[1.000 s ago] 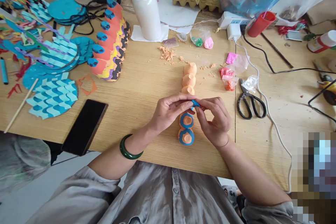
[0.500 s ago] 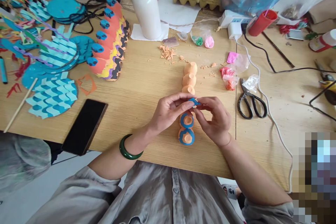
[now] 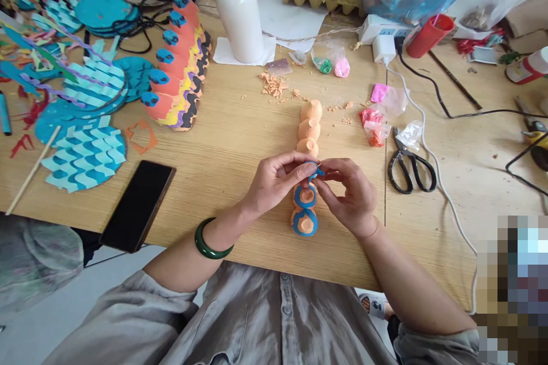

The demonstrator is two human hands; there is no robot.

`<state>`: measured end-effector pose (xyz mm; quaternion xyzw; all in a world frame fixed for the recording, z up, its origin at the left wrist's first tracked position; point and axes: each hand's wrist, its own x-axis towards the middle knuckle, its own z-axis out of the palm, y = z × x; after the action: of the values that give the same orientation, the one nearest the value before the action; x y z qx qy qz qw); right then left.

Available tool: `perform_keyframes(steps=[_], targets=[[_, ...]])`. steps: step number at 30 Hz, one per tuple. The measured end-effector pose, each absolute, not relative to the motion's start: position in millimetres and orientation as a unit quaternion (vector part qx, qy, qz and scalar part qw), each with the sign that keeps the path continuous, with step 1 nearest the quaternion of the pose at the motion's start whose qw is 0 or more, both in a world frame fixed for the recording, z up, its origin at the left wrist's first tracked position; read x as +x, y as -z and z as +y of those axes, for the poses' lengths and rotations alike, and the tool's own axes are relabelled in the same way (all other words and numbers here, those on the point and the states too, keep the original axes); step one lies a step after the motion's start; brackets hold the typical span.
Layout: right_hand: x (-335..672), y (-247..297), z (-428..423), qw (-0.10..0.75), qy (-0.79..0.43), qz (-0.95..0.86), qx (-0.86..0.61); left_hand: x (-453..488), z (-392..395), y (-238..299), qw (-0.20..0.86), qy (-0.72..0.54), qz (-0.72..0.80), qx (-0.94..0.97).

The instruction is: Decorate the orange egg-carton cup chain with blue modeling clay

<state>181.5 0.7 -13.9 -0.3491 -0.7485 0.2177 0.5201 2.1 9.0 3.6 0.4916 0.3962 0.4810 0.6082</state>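
Where the fingertips of both hands meet, they are clamped on a thin blue clay strip (image 3: 317, 170). The left hand (image 3: 278, 179) pinches it from the left with thumb and forefinger, and the right hand (image 3: 349, 197) pinches it from the right. The strip sits against the orange clay row (image 3: 309, 128), which lies on the wooden table (image 3: 240, 142) and runs from near to far. The row's two nearest bumps wear blue rings (image 3: 296, 226). Black scissors (image 3: 411, 168) lie to the right. A black phone (image 3: 137, 205) rests at the near left, and a white bottle (image 3: 238, 8) stands far off.
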Motion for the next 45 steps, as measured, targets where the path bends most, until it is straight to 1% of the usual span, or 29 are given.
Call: perform_keyframes(steps=[4,7,10,15,19,23,28,32,34,38,40,42,45], targets=[[182.2,12.5,0.9,0.516,-0.178,-0.76,-0.353,2.0,8.0,-3.8,0.613,-0.479,0.398,0.487],[182.6,12.6,0.1,0.511,-0.193,-0.752,-0.369,2.2,7.4,-3.1,0.617,-0.48,0.384,0.492],[182.2,13.9,-0.3,0.512,-0.213,-0.747,-0.366,2.2,7.6,-3.6,0.595,-0.483,0.399,0.503],[182.2,14.4,1.1,0.515,-0.194,-0.766,-0.332,2.7,8.4,-3.5,0.594,-0.49,0.41,0.489],[181.9,14.0,0.1,0.519,-0.223,-0.742,-0.362,3.5,9.0,-1.5,0.605,-0.498,0.379,0.493],[180.5,14.8,-0.8,0.51,-0.24,-0.736,-0.376,3.0,9.3,-2.4,0.587,-0.495,0.397,0.503],[180.3,14.1,1.4,0.514,-0.231,-0.735,-0.378,2.1,8.9,-2.5,0.609,-0.491,0.379,0.495],[180.2,11.4,1.8,0.499,-0.235,-0.736,-0.392,2.2,8.5,0.1,0.597,-0.488,0.385,0.507],[179.8,10.0,1.1,0.497,-0.285,-0.715,-0.401,2.2,8.3,1.7,0.573,-0.498,0.393,0.519],[178.8,6.9,1.5,0.501,-0.491,-0.576,-0.421,1.4,9.1,5.4,0.514,-0.527,0.422,0.529],[179.1,5.7,3.6,0.511,-0.562,-0.505,-0.41,0.8,10.8,7.1,0.508,-0.535,0.438,0.514],[179.9,5.2,6.5,0.522,-0.597,-0.459,-0.4,0.5,13.2,7.8,0.524,-0.545,0.446,0.48],[181.5,6.4,10.5,0.521,-0.617,-0.433,-0.401,0.4,17.3,6.1,0.594,-0.551,0.431,0.397]])
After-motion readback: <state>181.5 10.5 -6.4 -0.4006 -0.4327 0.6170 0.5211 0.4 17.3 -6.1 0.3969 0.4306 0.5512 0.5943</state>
